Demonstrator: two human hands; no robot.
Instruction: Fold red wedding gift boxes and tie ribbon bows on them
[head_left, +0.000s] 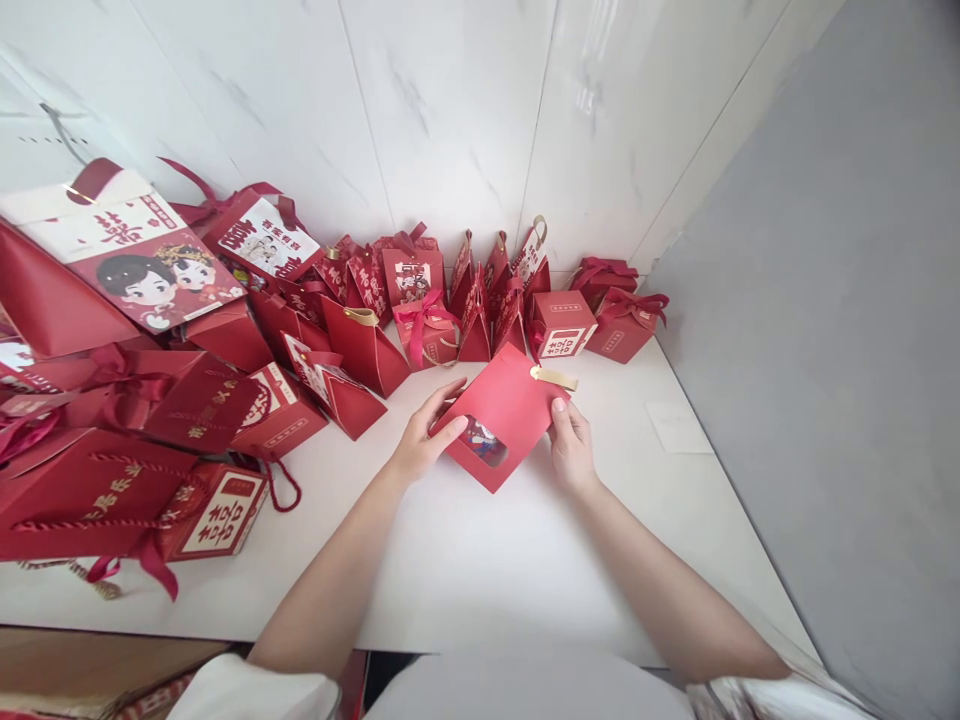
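Observation:
A red gift box (506,405) with a clear window and a cream ribbon loop is held tilted above the white table, in front of my body. Something colourful shows through its window, too small to make out. My left hand (430,432) grips the box's left corner, thumb on the front face near the window. On the opposite side my right hand (571,440) pinches the edge just below the ribbon loop (555,378). Both hands are closed on the box, and the fingers behind it are partly hidden.
Many red gift boxes crowd the left of the white table (480,580), some with ribbons (124,385) or rope handles. A row of small red boxes (474,318) stands along the marbled wall (450,110). A grey panel (817,330) borders the right. Cardboard (97,665) lies below the front edge.

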